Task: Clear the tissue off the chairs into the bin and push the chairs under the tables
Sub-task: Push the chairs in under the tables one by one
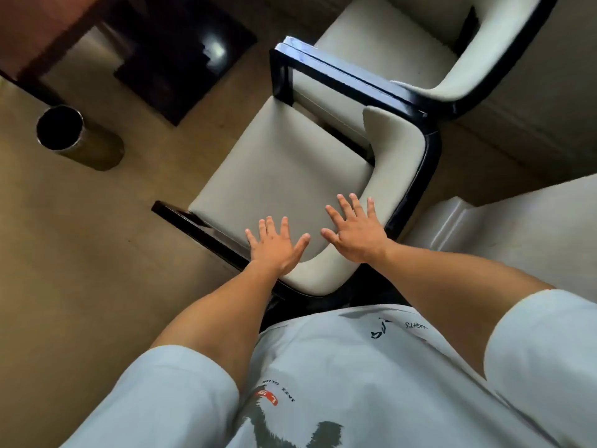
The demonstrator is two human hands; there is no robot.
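Over the near chair (284, 166), at the curved padded back closest to you, both your hands are spread flat with fingers straight and splayed, gripping nothing. Your left hand (274, 245) lies over the back's padded top edge where it meets the dark frame; your right hand (357, 229) is just beside it, toward the corner where the back bends into the arm. Whether the palms press the padding or hover just above it, you cannot tell from this angle. Flat palms on the back suit a shove rather than a lift, so this reads as the pushing step.

No tissue shows on this chair's seat, which looks bare, so the clearing part seems done for it. A second chair (403, 43) stands touching its far arm, its seat also free of tissue.

Beyond the seat's far-left corner, the table (35, 24) shows its reddish top and dark base (181, 56); the chair's front faces roughly that way, which explains where you stand. The metal bin (80, 137) sits on the carpet (64, 253) left of the chair, near the table.
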